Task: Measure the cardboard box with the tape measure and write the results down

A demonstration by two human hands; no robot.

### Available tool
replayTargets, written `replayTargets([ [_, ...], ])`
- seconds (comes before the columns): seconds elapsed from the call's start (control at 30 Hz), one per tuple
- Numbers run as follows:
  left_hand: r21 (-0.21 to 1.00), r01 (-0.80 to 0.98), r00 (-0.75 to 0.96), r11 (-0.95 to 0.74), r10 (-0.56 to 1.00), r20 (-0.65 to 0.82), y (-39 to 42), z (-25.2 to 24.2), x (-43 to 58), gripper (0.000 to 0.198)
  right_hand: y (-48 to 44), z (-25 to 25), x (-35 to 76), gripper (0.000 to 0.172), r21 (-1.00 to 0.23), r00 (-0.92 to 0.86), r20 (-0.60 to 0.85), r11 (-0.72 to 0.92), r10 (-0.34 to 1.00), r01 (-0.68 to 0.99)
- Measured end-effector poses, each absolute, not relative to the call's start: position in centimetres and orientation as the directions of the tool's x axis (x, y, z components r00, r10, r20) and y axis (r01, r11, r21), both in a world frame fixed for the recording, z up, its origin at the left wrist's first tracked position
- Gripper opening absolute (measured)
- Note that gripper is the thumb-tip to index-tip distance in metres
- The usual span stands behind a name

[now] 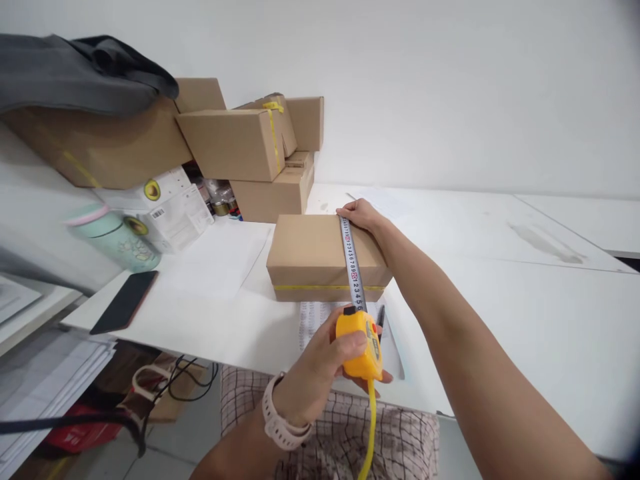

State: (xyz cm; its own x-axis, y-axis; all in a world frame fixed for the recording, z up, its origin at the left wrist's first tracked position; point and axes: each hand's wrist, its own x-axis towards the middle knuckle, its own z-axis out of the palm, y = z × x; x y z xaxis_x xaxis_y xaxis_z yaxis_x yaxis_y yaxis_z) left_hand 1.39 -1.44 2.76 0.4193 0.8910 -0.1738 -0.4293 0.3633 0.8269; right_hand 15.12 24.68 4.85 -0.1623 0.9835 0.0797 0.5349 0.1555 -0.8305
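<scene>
A closed cardboard box [315,241] with a yellow strip along its front side lies on the white table. My left hand [330,353] is wrapped round a yellow tape measure [359,347], held in front of the box near the table's front edge. From its case the metal blade [352,263] runs away from me across the box's top. At the box's far edge, my right hand [363,215] pinches the blade's end. A yellow strap hangs from the case. Under it, printed paper [313,320] and a dark pen [381,315] are partly covered.
Several cardboard boxes [230,143] are stacked at the back left, with dark cloth [75,73] over one. A mint tumbler [113,237], a white carton [177,217] and a dark phone [125,303] occupy the left side. Cables [193,380] hang below the table.
</scene>
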Motion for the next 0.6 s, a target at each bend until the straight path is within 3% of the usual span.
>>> replayTargets([
  [0.1, 0.844, -0.423, 0.425, 0.331, 0.895, -0.138, -1.3, 2.8, 0.7, 0.047, 25.0, 5.2, 15.5, 0.042, -0.878, -0.196, 0.064, 0.148, 0.978, 0.455],
  [0.2, 0.885, -0.408, 0.372, 0.227, 0.926, -0.066, -2.0, 2.9, -2.0, 0.053, 25.6, 6.3, 17.0, 0.052, -0.921, -0.145, 0.161, 0.202, 0.976, 0.335],
  [0.3, 0.944, -0.328, 0.176, 0.042, 0.984, 0.018, -2.6, 2.3, -6.1, 0.066, 24.1, 6.2, 19.8, 0.062, -0.948, 0.014, 0.223, 0.213, 0.975, 0.238],
  [0.37, 0.973, -0.226, -0.013, -0.048, 0.999, 0.046, -2.3, 1.2, -8.6, 0.071, 21.6, 4.9, 21.6, 0.069, -0.962, 0.064, 0.158, 0.138, 0.985, 0.236],
  [0.47, 0.986, -0.148, -0.161, -0.078, 0.986, 0.054, -0.8, -0.6, -11.1, 0.070, 16.7, 2.5, 22.8, 0.076, -0.973, -0.061, 0.003, 0.017, 0.998, 0.230],
  [0.6, 0.988, -0.146, -0.100, -0.049, 0.994, 0.034, 1.6, -0.6, -11.8, 0.066, 12.5, 2.4, 21.8, 0.076, -0.965, -0.259, -0.024, 0.046, 0.966, 0.258],
])
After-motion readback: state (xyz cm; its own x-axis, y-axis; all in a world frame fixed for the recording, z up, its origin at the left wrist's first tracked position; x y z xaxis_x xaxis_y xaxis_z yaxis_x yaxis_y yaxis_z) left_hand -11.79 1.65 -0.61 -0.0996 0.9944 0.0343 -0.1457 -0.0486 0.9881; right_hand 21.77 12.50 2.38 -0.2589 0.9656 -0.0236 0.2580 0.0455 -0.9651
